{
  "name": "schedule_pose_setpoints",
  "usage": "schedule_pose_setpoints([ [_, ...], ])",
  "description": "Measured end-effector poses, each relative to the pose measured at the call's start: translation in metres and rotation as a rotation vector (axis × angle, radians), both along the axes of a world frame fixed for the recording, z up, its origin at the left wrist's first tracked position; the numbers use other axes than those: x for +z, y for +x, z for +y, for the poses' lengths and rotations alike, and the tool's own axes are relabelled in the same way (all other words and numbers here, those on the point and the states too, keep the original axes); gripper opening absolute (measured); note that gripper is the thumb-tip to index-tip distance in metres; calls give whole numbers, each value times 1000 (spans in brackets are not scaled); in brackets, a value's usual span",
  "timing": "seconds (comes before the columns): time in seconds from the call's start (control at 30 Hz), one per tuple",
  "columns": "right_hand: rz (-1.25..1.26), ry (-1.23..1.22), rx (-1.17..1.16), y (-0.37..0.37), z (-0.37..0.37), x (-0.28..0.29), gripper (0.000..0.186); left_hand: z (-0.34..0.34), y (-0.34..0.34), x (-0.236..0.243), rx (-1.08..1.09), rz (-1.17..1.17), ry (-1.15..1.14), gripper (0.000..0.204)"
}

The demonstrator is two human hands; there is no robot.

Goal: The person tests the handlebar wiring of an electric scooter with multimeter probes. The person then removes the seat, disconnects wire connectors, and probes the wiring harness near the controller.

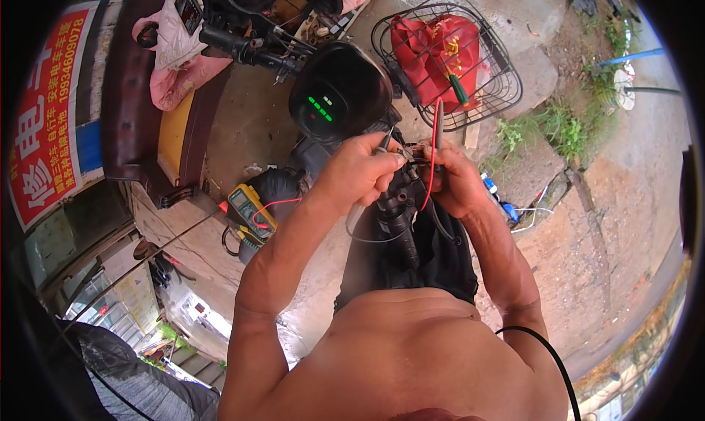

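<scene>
My left hand (pixel 363 168) is closed on a slim dark-tipped probe (pixel 382 143), its pale lower end showing below my fingers with a thin dark lead. My right hand (pixel 455 179) pinches a red-and-black test probe (pixel 438 127), its red lead looping down past my fingers. Both hands meet over the handlebar (pixel 396 208) of an electric scooter, at some small wires whose contact points are hidden by my fingers. Just beyond my left hand, a dark display (pixel 341 91) shows lit green marks. A yellow multimeter (pixel 252 209) lies to the left, with a red lead running from it.
A black wire basket (pixel 507 91) ahead holds a red bag (pixel 411 43) and a green-handled screwdriver (pixel 458 89). Another handlebar (pixel 250 50) with pink covers stands at the far left, near a brown padded seat (pixel 136 91) and a red sign (pixel 48 113). Weeds (pixel 565 131) grow at the right.
</scene>
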State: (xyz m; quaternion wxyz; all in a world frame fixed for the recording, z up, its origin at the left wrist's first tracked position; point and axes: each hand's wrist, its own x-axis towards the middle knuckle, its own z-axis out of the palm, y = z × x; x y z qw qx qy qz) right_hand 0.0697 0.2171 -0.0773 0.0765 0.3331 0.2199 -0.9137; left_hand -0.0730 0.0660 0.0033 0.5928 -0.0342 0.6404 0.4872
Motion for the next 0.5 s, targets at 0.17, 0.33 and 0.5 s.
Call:
schedule_pose_setpoints([
  [0.17, 15, -4, -9, 2, 0, 3, 20, 0, 0, -1, -3, 3, 2, 12],
  [0.33, 16, -11, 2, 5, 2, 7, 28, 1, 0, 0, 1, 8, -6, 12],
  [0.5, 62, -58, -9, 8, 4, 6, 25, 1, 0, 0, 11, -3, -17, 11],
])
